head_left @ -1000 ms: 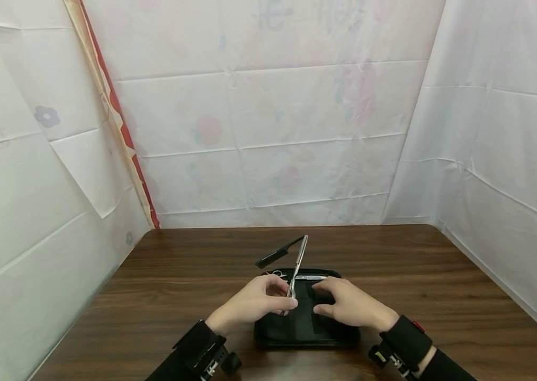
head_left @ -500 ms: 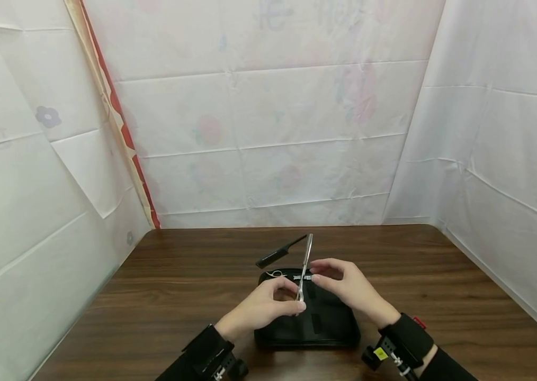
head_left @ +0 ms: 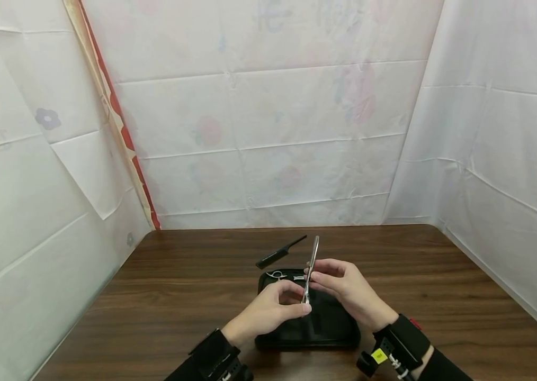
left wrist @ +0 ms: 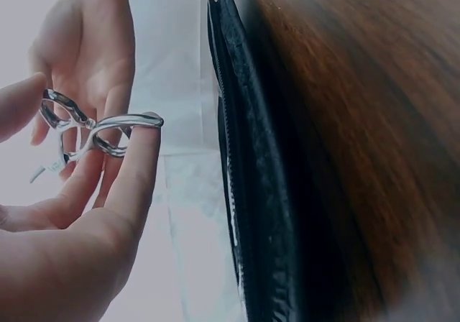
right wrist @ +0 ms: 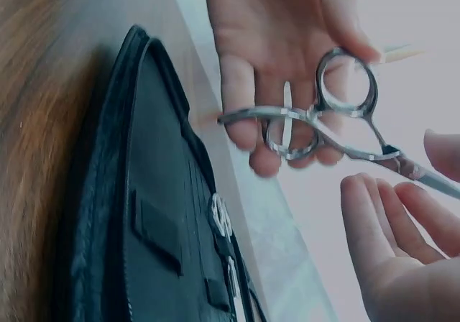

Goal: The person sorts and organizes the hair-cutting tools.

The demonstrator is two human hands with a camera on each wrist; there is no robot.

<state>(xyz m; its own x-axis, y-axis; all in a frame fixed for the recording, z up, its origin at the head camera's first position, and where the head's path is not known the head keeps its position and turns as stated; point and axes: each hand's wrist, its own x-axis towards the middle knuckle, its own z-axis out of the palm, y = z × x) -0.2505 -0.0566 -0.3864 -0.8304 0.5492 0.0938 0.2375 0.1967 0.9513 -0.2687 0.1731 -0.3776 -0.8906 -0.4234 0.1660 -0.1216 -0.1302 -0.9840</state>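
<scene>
My left hand (head_left: 268, 312) holds a pair of silver hair scissors (head_left: 313, 253) by the handles, its thumb against one finger ring and its fingers beneath. The scissors stand tilted, blades up and away. From the other side, my right hand (head_left: 351, 290) pinches the blade part just past the pivot; in the right wrist view the blades (right wrist: 440, 184) pass between thumb and fingers. Below both hands lies a black zip case (head_left: 332, 330), its inside showing. Another pair of scissors (head_left: 276, 274) is tucked along its far edge, beside a silver piece (head_left: 299, 278) partly hidden.
On the brown wooden table (head_left: 178, 296), a black tail comb (head_left: 278, 256) lies just beyond the case. Light sheets enclose the table: one behind (head_left: 268, 174), one on the left (head_left: 25, 211) and one on the right (head_left: 502, 201).
My left hand has shifted right with the scissors. My right hand has come up from over the case to the scissors' blade part and now pinches it.
</scene>
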